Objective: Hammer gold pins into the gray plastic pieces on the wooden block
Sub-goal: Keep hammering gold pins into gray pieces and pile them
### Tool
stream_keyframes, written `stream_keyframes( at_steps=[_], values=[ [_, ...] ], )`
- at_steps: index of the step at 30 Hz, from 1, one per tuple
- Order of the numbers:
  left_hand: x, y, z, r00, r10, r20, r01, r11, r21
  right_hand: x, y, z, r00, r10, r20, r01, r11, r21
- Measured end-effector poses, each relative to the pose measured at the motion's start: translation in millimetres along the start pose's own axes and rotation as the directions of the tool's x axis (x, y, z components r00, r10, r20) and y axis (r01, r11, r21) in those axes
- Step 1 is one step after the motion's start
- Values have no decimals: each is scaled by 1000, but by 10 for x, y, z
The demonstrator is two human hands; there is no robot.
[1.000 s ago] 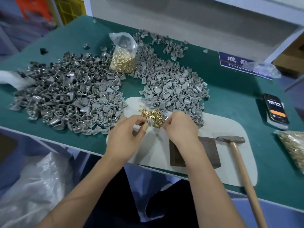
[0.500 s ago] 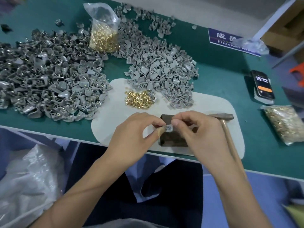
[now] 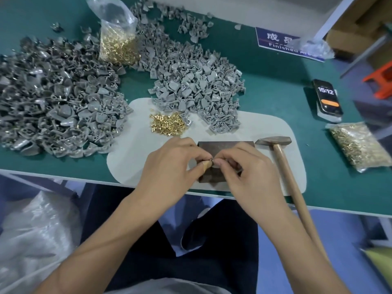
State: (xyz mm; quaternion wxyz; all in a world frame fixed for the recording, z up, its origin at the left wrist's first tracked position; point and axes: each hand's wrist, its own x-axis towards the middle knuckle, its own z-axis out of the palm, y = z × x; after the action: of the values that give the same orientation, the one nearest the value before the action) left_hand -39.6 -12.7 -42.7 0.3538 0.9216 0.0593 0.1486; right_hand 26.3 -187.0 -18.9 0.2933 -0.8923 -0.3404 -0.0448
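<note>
Small gray plastic piece (image 3: 212, 161), mostly hidden

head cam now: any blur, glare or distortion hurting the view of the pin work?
Head view: sharp at centre, soft and smeared at the right edge near the phone; wide-angle bending of the table edge; flat light, soft shadows; mild glare on the pin bag. Left hand and right hand hide the pinched piece.

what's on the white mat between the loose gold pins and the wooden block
Nothing: in the head view, the stretch of white mat between the loose gold pins and the wooden block is bare. The left hand reaches the block from below.
</note>
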Motion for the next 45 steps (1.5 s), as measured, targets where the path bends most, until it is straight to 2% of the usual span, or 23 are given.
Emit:
stream_keyframes(
  at_steps=[7,13,16,23,27,34,41,45],
  values=[
    [-4,20,-6,1000,0,-1,0,1000,18,68,22,-35,997,-61,43,66,990,-122],
    [1,14,-7,1000,-21,-2,21,1000,-7,99,104,2,997,33,65,-38,996,80],
    [-10,26,-3,1000,-16,-17,16,1000,8,35,107,-10,998,1,58,-3,999,35],
    [23,11,-13,1000,-7,-4,7,1000,7,101,38,-82,996,22,92,-21,1000,-5],
    [21,11,-20,1000,1,-4,-1,1000,25,127,-17,-115,995,-28,91,32,999,-41],
    [26,22,-29,1000,10,2,-11,999,31,246,-43,-180,979,-36,201,33,999,18],
    [18,27,-28,1000,14,-10,-13,998,63,348,-171,-290,932,-56,359,121,980,-161],
    [30,34,-39,999,40,1,-40,997,61,394,-330,-281,896,-51,442,216,919,-331]
  ],
)
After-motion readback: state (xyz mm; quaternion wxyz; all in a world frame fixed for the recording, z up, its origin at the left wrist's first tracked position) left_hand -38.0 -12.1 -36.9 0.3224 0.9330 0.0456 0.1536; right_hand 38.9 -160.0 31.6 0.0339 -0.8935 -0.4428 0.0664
